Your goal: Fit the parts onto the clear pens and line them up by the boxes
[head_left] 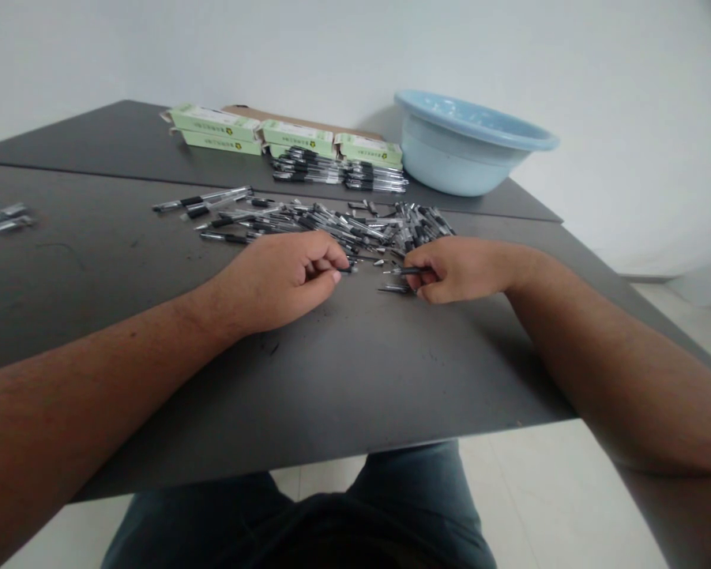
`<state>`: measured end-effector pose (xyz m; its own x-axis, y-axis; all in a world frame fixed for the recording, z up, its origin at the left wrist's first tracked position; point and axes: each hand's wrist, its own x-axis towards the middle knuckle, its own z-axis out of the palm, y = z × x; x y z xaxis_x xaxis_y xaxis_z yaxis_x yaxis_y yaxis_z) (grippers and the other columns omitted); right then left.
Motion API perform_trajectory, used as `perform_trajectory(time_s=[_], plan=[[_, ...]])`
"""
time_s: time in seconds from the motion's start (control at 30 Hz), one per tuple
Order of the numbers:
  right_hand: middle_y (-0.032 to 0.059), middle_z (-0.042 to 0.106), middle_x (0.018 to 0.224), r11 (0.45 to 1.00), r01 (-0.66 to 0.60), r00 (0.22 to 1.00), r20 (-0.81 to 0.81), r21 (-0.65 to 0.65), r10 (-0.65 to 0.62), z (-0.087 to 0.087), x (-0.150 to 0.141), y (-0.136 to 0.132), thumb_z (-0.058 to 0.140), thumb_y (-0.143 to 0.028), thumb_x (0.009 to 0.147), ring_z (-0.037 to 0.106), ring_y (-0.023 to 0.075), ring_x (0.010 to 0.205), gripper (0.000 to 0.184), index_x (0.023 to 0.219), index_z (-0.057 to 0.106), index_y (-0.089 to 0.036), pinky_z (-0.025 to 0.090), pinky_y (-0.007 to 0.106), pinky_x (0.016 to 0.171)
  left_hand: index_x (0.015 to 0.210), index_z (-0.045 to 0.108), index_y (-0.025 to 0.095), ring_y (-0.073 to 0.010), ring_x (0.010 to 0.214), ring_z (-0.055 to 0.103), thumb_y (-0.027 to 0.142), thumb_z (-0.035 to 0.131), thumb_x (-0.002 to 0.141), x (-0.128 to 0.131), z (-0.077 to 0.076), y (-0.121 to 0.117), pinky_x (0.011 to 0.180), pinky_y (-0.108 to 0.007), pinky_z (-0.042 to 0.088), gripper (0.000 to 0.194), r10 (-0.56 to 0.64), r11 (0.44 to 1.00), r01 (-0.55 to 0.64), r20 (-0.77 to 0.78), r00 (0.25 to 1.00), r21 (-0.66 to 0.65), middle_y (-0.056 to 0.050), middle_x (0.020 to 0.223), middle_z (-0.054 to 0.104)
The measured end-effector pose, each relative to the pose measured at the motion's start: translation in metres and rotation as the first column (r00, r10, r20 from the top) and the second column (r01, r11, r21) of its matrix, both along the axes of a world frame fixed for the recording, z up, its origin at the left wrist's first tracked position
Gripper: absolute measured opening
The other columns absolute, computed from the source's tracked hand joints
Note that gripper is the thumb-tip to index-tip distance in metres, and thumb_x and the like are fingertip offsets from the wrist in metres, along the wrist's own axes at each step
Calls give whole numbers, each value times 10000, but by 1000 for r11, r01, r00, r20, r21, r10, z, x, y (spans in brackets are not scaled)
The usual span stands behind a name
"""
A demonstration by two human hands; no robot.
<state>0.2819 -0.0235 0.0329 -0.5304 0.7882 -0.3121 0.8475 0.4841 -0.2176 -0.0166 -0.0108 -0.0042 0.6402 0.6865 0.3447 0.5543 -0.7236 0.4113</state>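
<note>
My left hand is closed, thumb against forefinger, on a small dark pen part whose tip pokes out to the right. Facing it, my right hand grips a pen barrel with a black grip, its pointed end toward the left. Just under that barrel lies another short pen piece on the table. Right behind both hands spreads a heap of loose pen parts, clear barrels and black grips mixed together. Small tips are scattered between the hands.
A light blue basin stands at the back right of the dark table. Green and white boxes line the back, with stacked pens before them. More pens lie left of the heap, and a few pieces at the far left.
</note>
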Motion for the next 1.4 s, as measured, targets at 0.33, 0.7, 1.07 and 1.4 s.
perform_trajectory(time_s=[0.33, 0.7, 1.07, 1.4], plan=[[-55, 598, 679, 993, 69, 964, -262, 94, -42, 1, -2, -2, 654, -215, 772, 547, 131, 608, 95, 867, 647, -214, 358, 272, 583, 1046, 762, 192, -163, 771, 704, 285, 610, 893, 1, 0, 0, 754, -265, 498, 235, -14, 1000, 14, 11, 1000, 0, -12, 871, 771], [-43, 559, 701, 977, 115, 680, -731, 177, 52, -14, -47, -32, 691, -182, 794, 493, 120, 608, 92, 867, 638, -201, 386, 272, 575, 1149, 717, 169, -96, 521, 611, 289, 602, 958, 19, 2, -21, 523, -216, 513, 253, -51, 765, 237, 311, 949, -599, -5, 799, 734], [11, 648, 830, 929, 69, 716, -667, 363, 208, -16, -55, -38, 679, -158, 835, 586, 154, 728, 114, 919, 628, -215, 469, 290, 674, 860, 668, 160, -97, 587, 636, 299, 721, 925, 24, -2, -27, 556, -223, 562, 163, 64, 614, 369, 510, 858, -698, -7, 746, 697], [37, 682, 883, 846, 53, 817, -510, 530, 268, -14, -50, -35, 645, -214, 898, 628, 192, 795, 106, 1002, 662, -206, 483, 314, 729, 864, 652, 169, -112, 587, 646, 286, 680, 917, 19, -2, -17, 557, -239, 568, 131, 77, 741, 245, 442, 894, -625, 6, 718, 681]])
